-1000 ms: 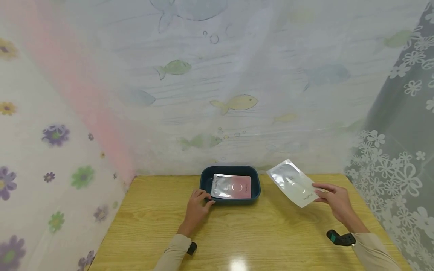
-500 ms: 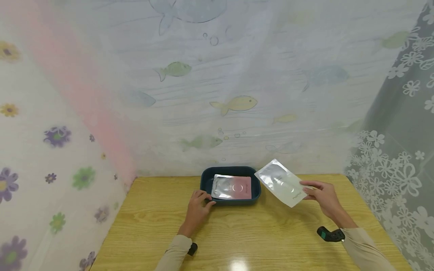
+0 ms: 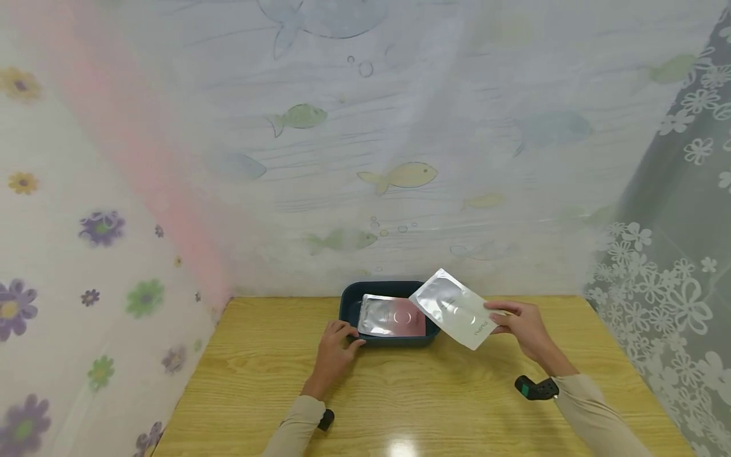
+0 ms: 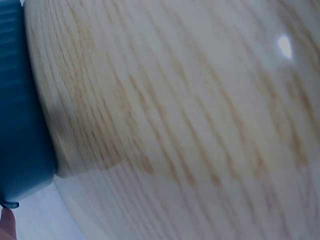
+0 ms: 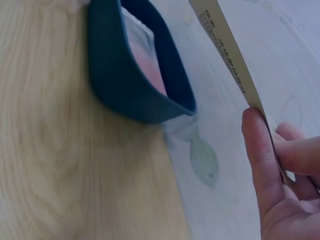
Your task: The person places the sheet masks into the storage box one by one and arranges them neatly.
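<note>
A dark blue plastic basin (image 3: 394, 341) stands at the back of the table, with a silver and pink foil sachet (image 3: 394, 317) lying flat inside. My left hand (image 3: 333, 350) grips the basin's front left corner at the rim. In the left wrist view only a fingertip (image 4: 7, 222) shows, by the rim. Between thumb and fingers, my right hand (image 3: 526, 327) pinches the lower right edge of a white and silver foil sachet (image 3: 454, 309). Its far end overlaps the basin's right side in the head view. The right wrist view shows this sachet (image 5: 230, 52) edge-on, apart from the basin (image 5: 117, 70).
The wood-grain table (image 3: 422, 393) meets a pale curtain printed with fish (image 3: 400, 174) just behind the basin. Flowered sheeting (image 3: 99, 228) hangs to the left and a grey panel with white flowers (image 3: 674, 279) to the right. Both wrists carry black straps.
My right hand has carried the white and silver sachet leftward, from beside the basin to over its right side. The left hand and the basin have stayed in place.
</note>
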A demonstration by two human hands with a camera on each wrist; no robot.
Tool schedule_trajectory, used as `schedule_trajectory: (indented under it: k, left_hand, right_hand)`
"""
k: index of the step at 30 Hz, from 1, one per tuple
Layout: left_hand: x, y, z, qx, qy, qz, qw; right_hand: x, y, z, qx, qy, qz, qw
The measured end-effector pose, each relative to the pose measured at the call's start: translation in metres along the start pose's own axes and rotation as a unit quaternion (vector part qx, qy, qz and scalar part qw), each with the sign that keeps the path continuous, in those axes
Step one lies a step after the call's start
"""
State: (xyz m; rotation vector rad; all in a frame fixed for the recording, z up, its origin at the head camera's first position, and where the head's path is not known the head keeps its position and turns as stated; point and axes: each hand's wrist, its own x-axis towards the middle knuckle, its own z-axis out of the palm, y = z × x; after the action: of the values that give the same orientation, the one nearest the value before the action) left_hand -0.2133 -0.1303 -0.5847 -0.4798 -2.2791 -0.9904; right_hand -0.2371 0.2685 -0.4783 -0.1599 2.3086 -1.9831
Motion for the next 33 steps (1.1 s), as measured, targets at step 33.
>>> schedule_trajectory:
  k: [33]
  left_hand:
    - [-0.001, -0.001, 0.0, 0.006, -0.012, -0.014, 0.9998]
  right_hand:
    - [0.044, 0.008, 0.053, 0.018, -0.049, 0.005, 0.9986]
